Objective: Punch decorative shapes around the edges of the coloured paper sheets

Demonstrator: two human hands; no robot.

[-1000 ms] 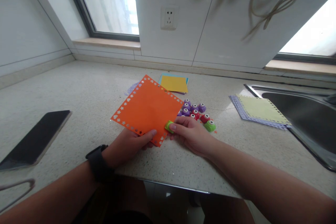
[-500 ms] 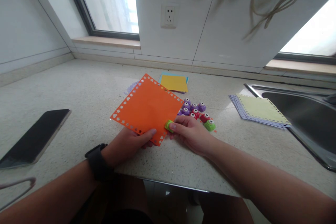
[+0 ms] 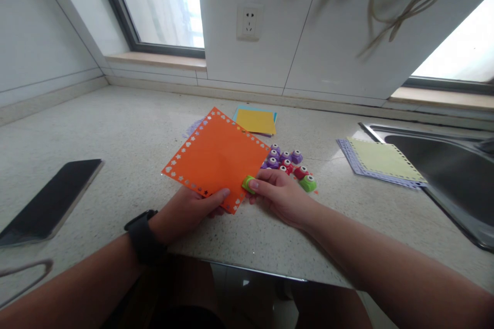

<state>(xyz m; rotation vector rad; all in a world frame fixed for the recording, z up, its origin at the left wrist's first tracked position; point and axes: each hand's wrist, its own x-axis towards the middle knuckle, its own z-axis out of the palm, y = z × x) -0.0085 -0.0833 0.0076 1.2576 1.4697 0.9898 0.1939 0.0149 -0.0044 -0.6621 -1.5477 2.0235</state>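
An orange sheet [image 3: 219, 157] with small shapes cut along its edges is held tilted above the counter. My left hand [image 3: 196, 208] pinches its lower edge, thumb on top and fingers underneath. My right hand [image 3: 280, 195] grips a light green punch [image 3: 248, 184] at the sheet's lower right edge, thumb pressed on it. Just beyond my right hand stand several purple punches [image 3: 274, 154], red punches [image 3: 301, 172] and another green punch [image 3: 308, 183]. Part of the right hand's fingers is hidden beneath the punch and sheet.
Yellow and blue papers [image 3: 257, 121] lie behind the orange sheet. A dark phone-like slab [image 3: 50, 200] rests on the left of the counter [image 3: 127, 118]. At the right, punched yellow and purple sheets [image 3: 386, 160] overlap the rim of a metal sink [image 3: 455, 175].
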